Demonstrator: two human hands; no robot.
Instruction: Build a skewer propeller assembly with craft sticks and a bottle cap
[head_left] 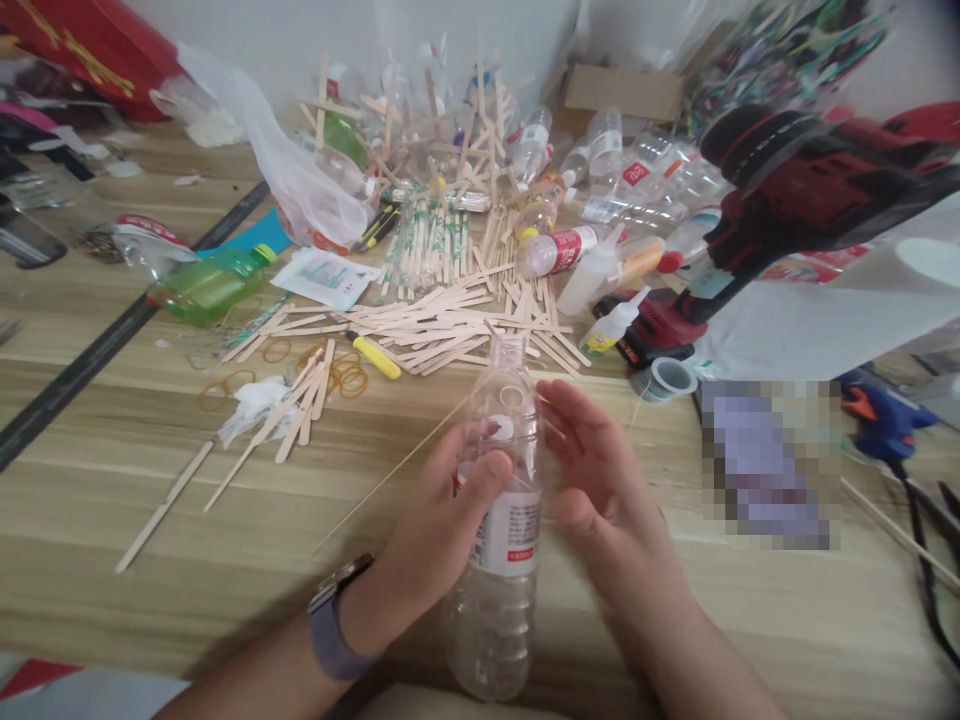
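- Centrally, close to the person's body, the clear plastic bottle [491, 625] was held above or on the wooden table [75, 600]; whether its base was supported could not be told.
- It was grasped from its left side by the left hand [450, 510], with the thumb laid across the front near the top of the label [516, 525].
- The bottle's neck was pointed away from the body, beyond the left hand, and its base was kept nearest the person.
- The right hand [611, 500] was held open with curved fingers, just beside the bottle's right side; whether the bottle was touched by its fingertips could not be told.
- A watch [341, 620] was worn on the left wrist.
- A thin stick [390, 474] was seen left of the bottle.
- Beyond the bottle, flat wooden sticks [442, 325] were heaped, with a yellow-handled cutter [376, 356] placed at their near edge.
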